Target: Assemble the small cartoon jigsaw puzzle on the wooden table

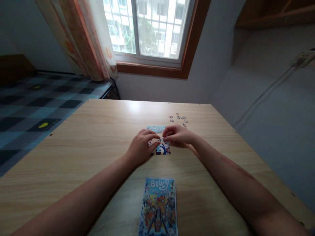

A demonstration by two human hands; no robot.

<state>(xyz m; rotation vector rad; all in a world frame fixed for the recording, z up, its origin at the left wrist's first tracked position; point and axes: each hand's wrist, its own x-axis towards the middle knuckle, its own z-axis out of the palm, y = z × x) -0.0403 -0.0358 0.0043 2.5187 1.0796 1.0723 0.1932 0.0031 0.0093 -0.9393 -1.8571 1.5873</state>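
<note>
A partly assembled jigsaw puzzle [161, 150] lies flat on the wooden table [103, 131], with bare wood showing in its middle. Over its left side rests my left hand [144, 146], fingers apart and curved, with nothing visible between thumb and forefinger. My right hand [177, 134] is at the puzzle's right edge, its thumb and fingertips pinched on something too small to make out. Several loose puzzle pieces [178, 116] are scattered beyond my right hand. Nearer to me lies a blue picture sheet or box [158, 206] marked "BLUEY".
Beyond the table stand a wall and a barred window [159, 29] with a patterned curtain [83, 39]. A bed with a checked cover [49, 105] is at the left. On the right wall a cable [265, 88] hangs from a socket, near a wooden shelf [278, 19].
</note>
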